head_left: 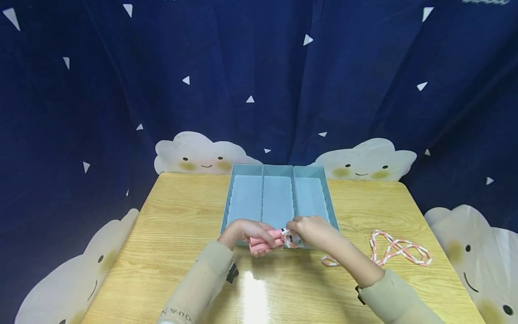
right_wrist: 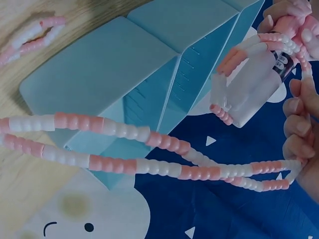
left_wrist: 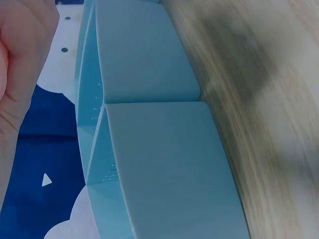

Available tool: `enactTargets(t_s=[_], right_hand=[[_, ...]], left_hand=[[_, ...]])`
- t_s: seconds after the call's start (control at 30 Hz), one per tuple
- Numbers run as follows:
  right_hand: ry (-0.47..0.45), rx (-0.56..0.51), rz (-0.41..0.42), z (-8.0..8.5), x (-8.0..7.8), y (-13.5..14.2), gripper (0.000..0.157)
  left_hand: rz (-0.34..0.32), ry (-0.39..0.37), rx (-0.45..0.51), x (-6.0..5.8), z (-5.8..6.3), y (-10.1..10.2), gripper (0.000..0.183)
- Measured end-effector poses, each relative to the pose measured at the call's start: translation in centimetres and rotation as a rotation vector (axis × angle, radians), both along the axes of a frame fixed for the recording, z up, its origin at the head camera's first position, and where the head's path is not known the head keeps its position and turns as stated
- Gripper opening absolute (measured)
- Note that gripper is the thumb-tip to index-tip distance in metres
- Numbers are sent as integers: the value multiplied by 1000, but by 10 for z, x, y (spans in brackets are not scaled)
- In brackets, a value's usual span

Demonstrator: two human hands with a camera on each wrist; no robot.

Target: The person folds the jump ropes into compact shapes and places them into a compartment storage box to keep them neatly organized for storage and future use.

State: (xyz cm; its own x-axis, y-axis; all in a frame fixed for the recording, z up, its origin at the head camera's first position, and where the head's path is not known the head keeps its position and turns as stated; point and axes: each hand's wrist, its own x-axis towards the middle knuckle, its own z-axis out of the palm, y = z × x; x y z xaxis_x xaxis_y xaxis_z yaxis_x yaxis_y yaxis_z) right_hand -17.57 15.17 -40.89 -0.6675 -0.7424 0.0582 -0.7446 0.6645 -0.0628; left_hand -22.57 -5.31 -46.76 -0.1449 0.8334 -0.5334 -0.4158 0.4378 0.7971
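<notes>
My left hand (head_left: 255, 230) grips the pink handles (head_left: 263, 245) of a beaded jump rope (right_wrist: 159, 167) over the front edge of the blue tray. Close on its right, my right hand (head_left: 315, 229) pinches a bend of the pink-and-white rope between curled fingers. A clear plastic piece (right_wrist: 249, 97) with a dark patch hangs by the handles, beads looped about it; whether it is a bag or a tag I cannot tell. More of the rope lies in loose loops on the table at the right. In the left wrist view only part of the left hand (left_wrist: 27, 50) shows.
The blue tray (head_left: 262, 193), split into three long compartments, stands at the back middle of the wooden table (head_left: 186, 207). Behind the table hangs a dark blue curtain (head_left: 251, 67) with white triangles and clouds.
</notes>
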Motion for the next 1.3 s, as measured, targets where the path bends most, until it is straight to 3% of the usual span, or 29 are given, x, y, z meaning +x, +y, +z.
enactTargets(t_s=[0.27,0.53,0.67,0.87,1.03,1.3], right_hand=[[-55,-2,23,0,-4,-3,11],[-92,-42,46,1,-7,-7,12],[-107,-62,56,1,-9,-7,16],[-142,-87,59,0,-11,-9,17],[-186,-91,49,1,-13,-10,16],[-234,-140,75,-3,-19,-9,15]], left_hand=[[-41,44,-10,-1,0,0,8],[-80,88,-48,-1,0,2,33],[-94,107,-46,0,0,3,30],[-129,128,-38,0,0,4,43],[-120,138,-58,0,-1,5,40],[-122,160,-53,2,1,6,50]])
